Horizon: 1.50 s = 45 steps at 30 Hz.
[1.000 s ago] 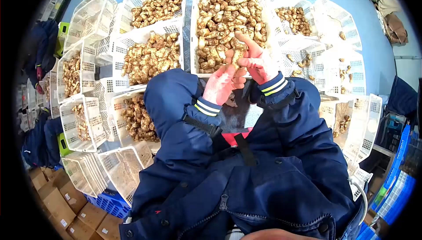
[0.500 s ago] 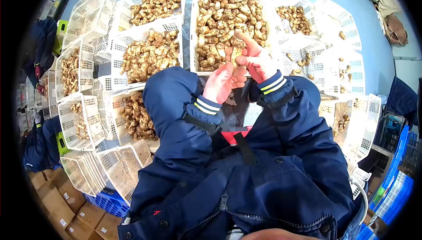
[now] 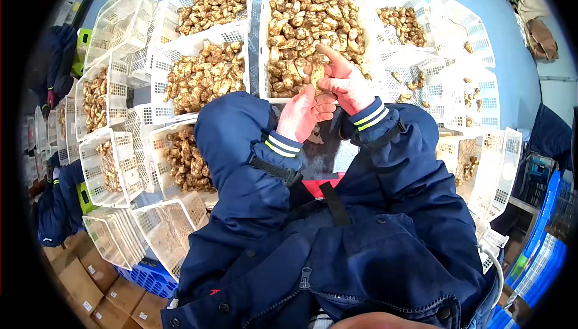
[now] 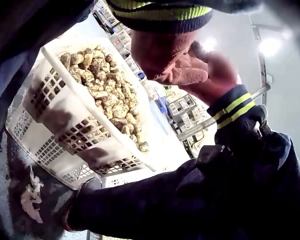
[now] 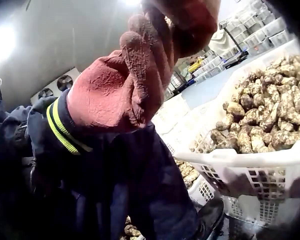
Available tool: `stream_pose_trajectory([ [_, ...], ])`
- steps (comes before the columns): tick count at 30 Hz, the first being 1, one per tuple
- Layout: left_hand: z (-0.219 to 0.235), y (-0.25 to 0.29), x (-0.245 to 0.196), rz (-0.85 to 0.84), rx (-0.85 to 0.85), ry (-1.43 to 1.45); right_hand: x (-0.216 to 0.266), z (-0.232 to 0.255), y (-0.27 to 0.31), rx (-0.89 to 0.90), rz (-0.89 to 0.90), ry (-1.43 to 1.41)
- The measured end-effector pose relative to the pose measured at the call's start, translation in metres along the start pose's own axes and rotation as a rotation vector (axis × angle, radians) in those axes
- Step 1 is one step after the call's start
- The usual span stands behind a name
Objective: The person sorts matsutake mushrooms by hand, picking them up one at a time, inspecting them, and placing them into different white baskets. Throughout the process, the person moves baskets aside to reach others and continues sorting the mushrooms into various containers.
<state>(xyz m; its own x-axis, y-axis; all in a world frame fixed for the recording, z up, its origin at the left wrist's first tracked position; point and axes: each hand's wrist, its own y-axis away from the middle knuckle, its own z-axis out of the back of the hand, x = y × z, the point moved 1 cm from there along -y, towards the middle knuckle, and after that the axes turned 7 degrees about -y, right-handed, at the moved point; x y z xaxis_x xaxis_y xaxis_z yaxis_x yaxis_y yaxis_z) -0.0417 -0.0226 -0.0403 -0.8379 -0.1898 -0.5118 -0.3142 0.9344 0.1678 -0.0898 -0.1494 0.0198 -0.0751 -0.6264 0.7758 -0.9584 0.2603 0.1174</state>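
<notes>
Over the near edge of a large white crate (image 3: 262, 58), my two hands meet at one brown-and-cream mushroom (image 3: 316, 74). My right hand (image 3: 349, 87) pinches it from the right, its index finger pointing forward. From the left and nearer my body, my left hand (image 3: 297, 116) holds its lower end with thumb and fingers. Many similar mushrooms (image 3: 307, 22) fill the crate behind. In the left wrist view the left hand (image 4: 162, 57) hides most of the held mushroom; the right wrist view shows the right hand (image 5: 192, 22) at the top, above the left.
Crates of mushrooms stand at the left (image 3: 205, 79) and back left (image 3: 214, 13). Sparser crates lie at the right (image 3: 415, 85). An open crate (image 3: 165, 226) stands near my left side, by cardboard boxes (image 3: 114, 296). Another person's dark sleeve (image 3: 57, 58) shows at far left.
My right hand has shifted slightly left, and the mushroom between my hands has moved left and turned. My left hand stays almost in place.
</notes>
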Motion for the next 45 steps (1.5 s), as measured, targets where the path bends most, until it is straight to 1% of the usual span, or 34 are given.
stream_pose_trajectory([
  [2,-0.003,0.001,-0.001,-0.012,0.029,-0.026,-0.001,0.001,0.001,-0.023,0.001,-0.068],
  [6,-0.015,0.001,-0.004,0.035,0.003,-0.084,0.019,-0.003,0.004,-0.063,0.075,0.061],
  [7,-0.012,0.002,-0.002,0.035,0.004,-0.084,0.034,0.0,0.002,-0.077,0.185,0.126],
  [8,-0.008,0.003,-0.001,0.05,-0.062,-0.111,0.055,0.005,0.003,-0.093,0.292,0.192],
  [10,0.004,0.006,0.001,0.084,-0.186,-0.167,0.11,0.032,0.02,-0.27,0.296,0.431],
  [12,0.013,0.005,0.002,0.062,-0.257,-0.122,0.155,0.066,0.044,-0.208,0.14,0.4],
  [14,0.011,0.006,0.002,0.035,-0.224,-0.101,0.175,0.114,0.075,-0.33,-0.036,0.622],
  [15,0.007,0.005,0.001,0.064,-0.213,-0.096,0.176,0.159,0.098,-0.35,-0.158,0.761],
  [16,-0.004,0.005,-0.002,0.093,-0.262,-0.144,0.171,0.206,0.12,-0.367,-0.279,0.898],
  [17,-0.001,0.006,0.001,0.085,-0.188,-0.122,0.162,0.24,0.144,-0.405,-0.476,1.032],
  [18,0.003,0.005,0.002,0.068,-0.116,-0.104,0.157,0.257,0.158,-0.435,-0.672,1.163],
  [19,0.001,0.005,0.001,0.084,-0.197,-0.135,0.158,0.242,0.155,-0.517,-0.677,1.182],
  [20,-0.001,0.006,0.0,0.085,-0.205,-0.137,0.155,0.228,0.152,-0.599,-0.686,1.191],
  [21,-0.003,0.007,-0.001,0.072,-0.225,-0.148,0.151,0.268,0.142,-0.504,-0.492,1.03],
  [23,-0.003,0.007,0.0,0.068,-0.241,-0.165,0.146,0.234,0.09,-0.456,-0.282,0.913],
  [24,-0.001,0.005,0.001,0.079,-0.238,-0.155,0.142,0.221,0.058,-0.389,-0.254,1.109],
  [25,0.001,0.004,0.002,0.087,-0.234,-0.143,0.129,0.189,0.029,-0.305,-0.132,1.112],
  [26,0.003,0.003,0.003,0.097,-0.231,-0.131,0.122,0.154,0.001,-0.212,-0.249,1.17],
  [27,0.002,0.004,0.002,0.068,-0.222,-0.142,0.101,0.152,-0.026,-0.166,-0.364,1.158],
  [28,-0.005,0.005,0.0,0.071,-0.277,-0.185,0.068,0.157,-0.051,0.013,-0.195,1.154],
  [29,-0.003,0.005,-0.001,0.068,-0.267,-0.162,0.051,0.134,-0.07,-0.012,-0.422,1.5],
  [30,-0.002,0.005,-0.002,0.064,-0.256,-0.139,0.029,0.129,-0.08,0.065,-0.348,1.764],
  [31,-0.006,0.005,-0.006,0.079,-0.313,-0.173,0.012,0.114,-0.087,0.103,-0.357,2.063],
  [32,-0.007,0.006,-0.005,0.082,-0.317,-0.169,-0.012,0.123,-0.095,0.092,-0.402,2.265],
  [34,-0.004,0.007,-0.007,0.068,-0.297,-0.167,-0.03,0.119,-0.102,0.117,-0.4,2.478],
  [35,-0.001,0.006,-0.007,0.068,-0.267,-0.139,-0.033,0.121,-0.104,0.033,-0.577,2.491],
  [36,-0.002,0.005,-0.007,0.081,-0.271,-0.117,-0.034,0.138,-0.104,0.051,-0.519,2.408],
  [38,-0.002,0.005,-0.005,0.039,-0.259,-0.14,-0.006,0.128,-0.094,0.075,-0.447,2.238],
  [39,-0.002,0.005,-0.005,0.033,-0.253,-0.137,0.005,0.127,-0.091,0.034,-0.363,2.005],
  [40,-0.003,0.005,-0.005,0.04,-0.267,-0.149,0.021,0.117,-0.087,0.01,-0.41,1.84],
  [42,-0.003,0.006,-0.004,0.038,-0.277,-0.165,0.018,0.137,-0.078,-0.136,-0.323,0.729],
  [43,-0.001,0.006,-0.004,0.028,-0.282,-0.148,0.038,0.104,-0.063,-0.147,-0.326,0.65],
  [44,0.0,0.006,-0.003,0.018,-0.286,-0.133,0.036,0.107,-0.054,-0.091,-0.221,0.31],
  [45,0.0,0.007,-0.004,0.018,-0.282,-0.141,0.037,0.089,-0.046,-0.059,-0.147,0.158],
])
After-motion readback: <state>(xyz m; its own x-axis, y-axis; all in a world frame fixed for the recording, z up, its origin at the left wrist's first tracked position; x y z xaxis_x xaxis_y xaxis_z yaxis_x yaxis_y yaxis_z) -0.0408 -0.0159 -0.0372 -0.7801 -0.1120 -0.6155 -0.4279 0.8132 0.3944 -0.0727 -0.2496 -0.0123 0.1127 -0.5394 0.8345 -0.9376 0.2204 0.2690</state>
